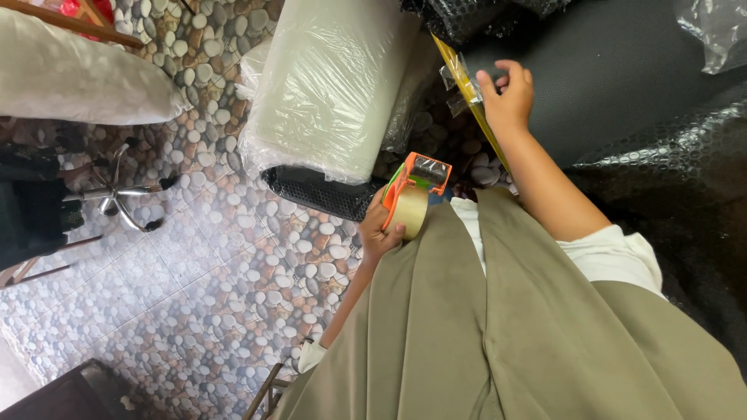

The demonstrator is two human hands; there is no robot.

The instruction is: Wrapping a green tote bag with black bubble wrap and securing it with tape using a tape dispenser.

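1. Gripping an orange-and-green plastic tape dispenser (415,189) w/ its roll of clear tan packing tape, the left hand (380,230) has fingers curled round the roll's lower edge; dispenser sits just above the hand, roller end tilted up-right.
2. Right hand (507,95) is raised up & right of the left hand, well apart from it. Fingers pinch together on a crinkled clear plastic wrap edge (461,78) over a thin yellow strip (476,109) that runs diagonally just left of the hand.
3. Pkgs: a big white foam roll wrapped in clear plastic film (331,82) stands just up-left of the left hand; under it, touching, a roll of black bubble wrap (323,193) lies right beside the left hand's fingers.
4. More black bubble wrap (661,155) spreads right of the right forearm; a dark flat sheet (607,70) lies beyond the right hand. Clear crumpled plastic (716,31) sits far right, up top.
5. A white padded bundle (78,78) lies far left of both hands; metal chair base (117,193) sits below it.
6. Open room: pebble-pattern tiled floor (218,295) is bare left & below the left hand.
7. No labels or signs legible; no open containers in view.
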